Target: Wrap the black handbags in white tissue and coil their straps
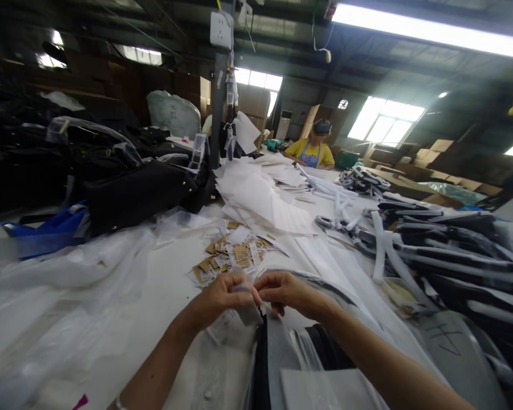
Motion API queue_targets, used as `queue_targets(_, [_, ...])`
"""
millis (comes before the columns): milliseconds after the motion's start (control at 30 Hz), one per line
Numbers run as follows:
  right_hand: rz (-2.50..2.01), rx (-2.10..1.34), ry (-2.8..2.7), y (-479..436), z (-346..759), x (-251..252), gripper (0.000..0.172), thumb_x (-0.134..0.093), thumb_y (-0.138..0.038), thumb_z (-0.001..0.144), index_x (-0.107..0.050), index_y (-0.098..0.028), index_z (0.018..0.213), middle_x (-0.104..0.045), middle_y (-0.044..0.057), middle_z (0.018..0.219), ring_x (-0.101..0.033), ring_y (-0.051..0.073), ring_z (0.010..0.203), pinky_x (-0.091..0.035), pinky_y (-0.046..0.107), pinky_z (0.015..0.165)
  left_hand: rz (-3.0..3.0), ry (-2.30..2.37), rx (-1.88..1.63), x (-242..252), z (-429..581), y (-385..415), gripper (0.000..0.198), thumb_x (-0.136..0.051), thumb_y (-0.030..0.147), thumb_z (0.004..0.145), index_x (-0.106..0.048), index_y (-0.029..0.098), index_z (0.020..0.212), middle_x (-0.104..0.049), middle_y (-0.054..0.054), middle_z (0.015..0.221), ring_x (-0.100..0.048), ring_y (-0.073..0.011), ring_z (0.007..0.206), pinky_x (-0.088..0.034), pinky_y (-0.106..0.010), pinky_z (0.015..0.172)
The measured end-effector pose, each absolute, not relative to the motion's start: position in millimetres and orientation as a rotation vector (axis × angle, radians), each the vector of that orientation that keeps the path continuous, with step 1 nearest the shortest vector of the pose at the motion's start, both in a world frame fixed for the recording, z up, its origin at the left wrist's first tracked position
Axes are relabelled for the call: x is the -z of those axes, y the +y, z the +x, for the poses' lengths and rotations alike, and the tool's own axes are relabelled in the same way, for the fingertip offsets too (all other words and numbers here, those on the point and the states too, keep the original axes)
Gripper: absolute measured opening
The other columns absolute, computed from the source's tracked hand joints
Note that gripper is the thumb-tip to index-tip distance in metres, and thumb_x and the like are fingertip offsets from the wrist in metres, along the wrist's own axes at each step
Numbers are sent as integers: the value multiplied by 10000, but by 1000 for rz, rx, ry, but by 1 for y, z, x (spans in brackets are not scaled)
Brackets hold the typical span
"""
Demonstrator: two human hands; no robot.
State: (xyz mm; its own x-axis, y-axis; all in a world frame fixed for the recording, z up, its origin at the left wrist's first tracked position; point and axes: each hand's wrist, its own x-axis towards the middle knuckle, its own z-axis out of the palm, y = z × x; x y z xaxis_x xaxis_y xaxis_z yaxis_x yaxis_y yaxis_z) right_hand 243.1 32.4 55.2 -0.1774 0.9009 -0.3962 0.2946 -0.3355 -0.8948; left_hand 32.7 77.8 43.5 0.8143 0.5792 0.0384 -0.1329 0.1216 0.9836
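My left hand (229, 296) is closed, pinching a small pale tag (250, 314) that hangs below the thumb. Its fingertips meet those of my right hand (288, 290), which is closed too; whatever lies in that pinch is too small to name. Both hands are over the top end of a grey and black bag (277, 347), partly covered by clear plastic and a white sheet (325, 390). Just beyond the fingers lies a loose heap of brown and white tags (235, 253) with strings.
White foam sheets (265, 196) are stacked behind the tags. Black bags (137, 191) pile up on the left, near clear plastic bags (64, 307). Wrapped straps or handles (444, 245) crowd the right. A post (217, 108) rises mid-table. A person in yellow (310, 151) sits at the far end.
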Motion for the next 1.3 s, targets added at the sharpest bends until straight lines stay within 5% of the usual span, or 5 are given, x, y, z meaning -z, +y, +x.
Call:
queue_targets(267, [-1898,-1013,-1459,73,297,-47,426,-774,-454,645,-648,-180,947,-668,49,879,-597,141,668,-454,251,547,2242,1291,-696,-18,15,91,873,-737,395,705,-380,213,1481,-285,-139,1590,-204,-347,1483,-158,-531,1200])
queue_targets(433, [-2071,-913,-1500,116,317,-30,503,-765,-558,650,-632,-191,967,-666,89,877,-611,189,584,-459,309,478,2348,1537,-151,16,-25,129,1256,-697,725,622,-124,123,1564,-70,-216,1607,-26,-393,1490,-88,-578,1194])
queue_targets(700, [-2024,-703,-1765,178,316,-17,630,-733,-615,686,-634,-228,1173,-629,105,1190,-576,305,1144,-442,403,962,2448,1247,-177,9,24,195,1297,-667,773,632,-36,134,1568,-57,-203,1624,-34,-371,1501,-85,-523,1209])
queue_targets(933, [-2136,-530,-1915,194,368,-17,659,-722,-371,718,-573,-232,1344,-616,109,1290,-570,284,1189,-414,366,1013,2556,1018,-275,22,111,219,1104,-732,392,699,-93,93,1549,-231,-218,1589,-201,-360,1474,-159,-479,1204])
queue_targets(1300, [-2468,-171,-1844,200,436,-24,355,-516,-260,881,-680,-160,1179,-709,152,1151,-659,275,1066,-466,361,895,2626,996,-339,15,218,242,908,-667,505,793,-237,114,1491,-450,-218,1434,-383,-370,1346,-246,-494,1141])
